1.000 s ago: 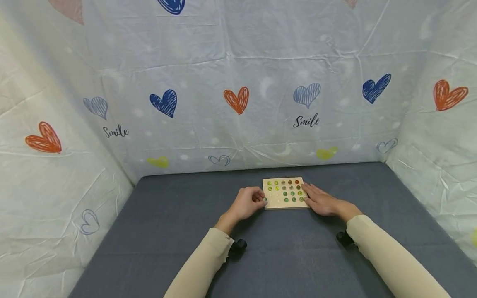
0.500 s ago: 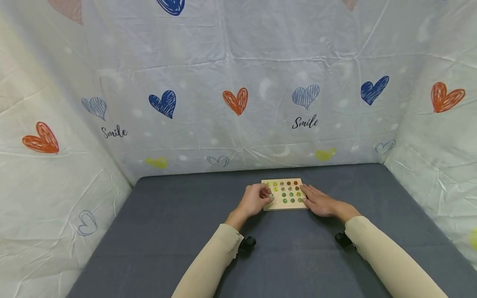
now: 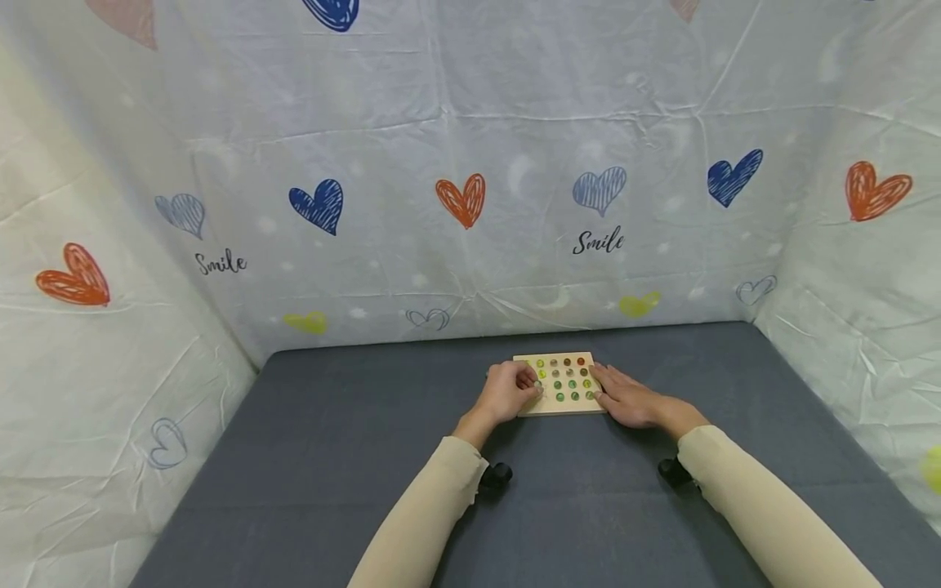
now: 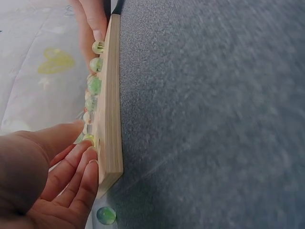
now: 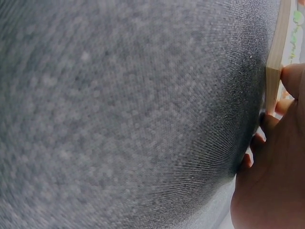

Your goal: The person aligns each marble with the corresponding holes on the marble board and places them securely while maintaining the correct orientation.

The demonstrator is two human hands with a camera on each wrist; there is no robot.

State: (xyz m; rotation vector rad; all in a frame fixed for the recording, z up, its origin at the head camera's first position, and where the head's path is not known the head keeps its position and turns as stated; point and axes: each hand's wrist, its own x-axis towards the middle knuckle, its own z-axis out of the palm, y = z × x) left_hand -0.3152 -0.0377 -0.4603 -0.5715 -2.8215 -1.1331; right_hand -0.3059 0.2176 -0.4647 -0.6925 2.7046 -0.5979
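Observation:
A pale wooden board [image 3: 562, 406] lies on the grey table, with rows of glass marbles [image 3: 572, 384] in green, yellow, clear and reddish tones. My left hand [image 3: 504, 387] is over the board's left part, thumb and fingers pinching a marble [image 3: 539, 384] close above the surface. In the left wrist view the thumb and fingertips meet low over the board, partly hiding the marbles there. My right hand [image 3: 629, 398] rests at the board's right edge, fingers extended and thumb on the near right corner.
One loose green marble [image 4: 106, 215] lies on the table beyond the board's left end. A white curtain [image 3: 397, 245] printed with hearts encloses the back and sides of the grey table [image 3: 353, 457].
My left hand has moved right, from the board's left edge onto its left part, carrying the marble. The right hand stays at the right edge.

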